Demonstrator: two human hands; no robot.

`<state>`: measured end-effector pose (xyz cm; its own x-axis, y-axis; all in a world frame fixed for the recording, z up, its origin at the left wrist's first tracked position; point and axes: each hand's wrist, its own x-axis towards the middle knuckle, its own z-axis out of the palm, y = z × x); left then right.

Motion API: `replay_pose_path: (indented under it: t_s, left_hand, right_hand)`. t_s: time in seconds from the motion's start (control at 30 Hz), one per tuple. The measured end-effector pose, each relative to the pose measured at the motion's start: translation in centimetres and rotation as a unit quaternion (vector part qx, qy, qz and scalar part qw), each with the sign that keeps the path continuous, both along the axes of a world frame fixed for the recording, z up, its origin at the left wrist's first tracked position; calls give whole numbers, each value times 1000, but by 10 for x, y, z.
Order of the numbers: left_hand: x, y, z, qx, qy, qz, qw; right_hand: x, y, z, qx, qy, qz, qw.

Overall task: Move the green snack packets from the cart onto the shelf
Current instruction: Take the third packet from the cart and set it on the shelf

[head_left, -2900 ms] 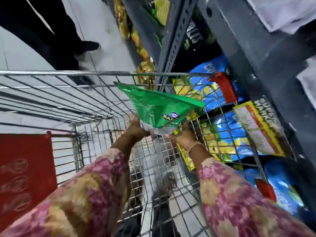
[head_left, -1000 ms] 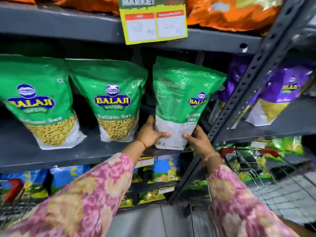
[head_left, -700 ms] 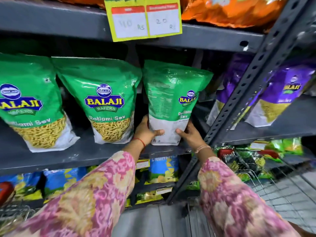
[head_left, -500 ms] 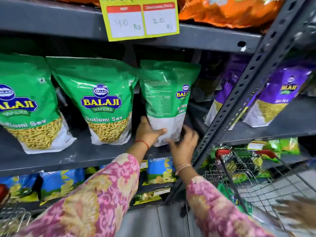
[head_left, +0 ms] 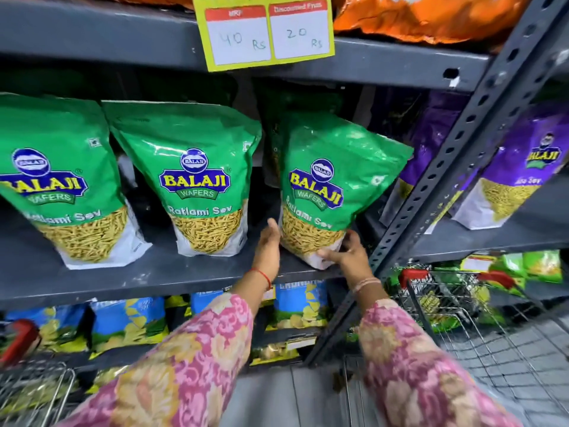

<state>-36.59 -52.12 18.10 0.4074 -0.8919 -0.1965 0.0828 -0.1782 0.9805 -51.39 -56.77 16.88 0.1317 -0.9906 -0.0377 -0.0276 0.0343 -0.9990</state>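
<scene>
A green snack packet [head_left: 335,167] stands upright on the grey shelf [head_left: 147,274], front label facing out, to the right of two matching green packets [head_left: 197,180] [head_left: 52,180]. My left hand [head_left: 270,246] lies with straight fingers against the packet's lower left edge. My right hand [head_left: 349,255] grips its bottom right corner, thumb under the base and fingers curled round the side. The wire cart [head_left: 455,306] with red handle caps sits low on the right, with green packets inside it.
A slanted perforated shelf post [head_left: 443,180] runs right beside my right hand. Purple packets [head_left: 523,167] fill the neighbouring bay. A yellow price tag [head_left: 264,32] hangs from the shelf above. Blue packets [head_left: 126,318] sit below. A wire basket [head_left: 34,386] is at bottom left.
The packet has been turned so its front faces outward and now rests on the shelf. My left hand has loosened from gripping it to lying flat beside it. My right hand moved to its right corner.
</scene>
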Motion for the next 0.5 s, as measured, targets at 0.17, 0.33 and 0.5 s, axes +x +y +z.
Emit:
replay_pose_path:
  t_s: [0.17,0.33,0.5]
  left_hand:
    - [7,-1,0,67,84,-87,990]
    - [-2,3,-8,42,121,-71,989]
    - [4,9,-13,51,123,-69,989]
  right_hand:
    - [-15,-17,6,28,55,76,995]
    - [-7,-18,-6,-10,75,54,996]
    - [-2,-11,-14,9,118,12,993]
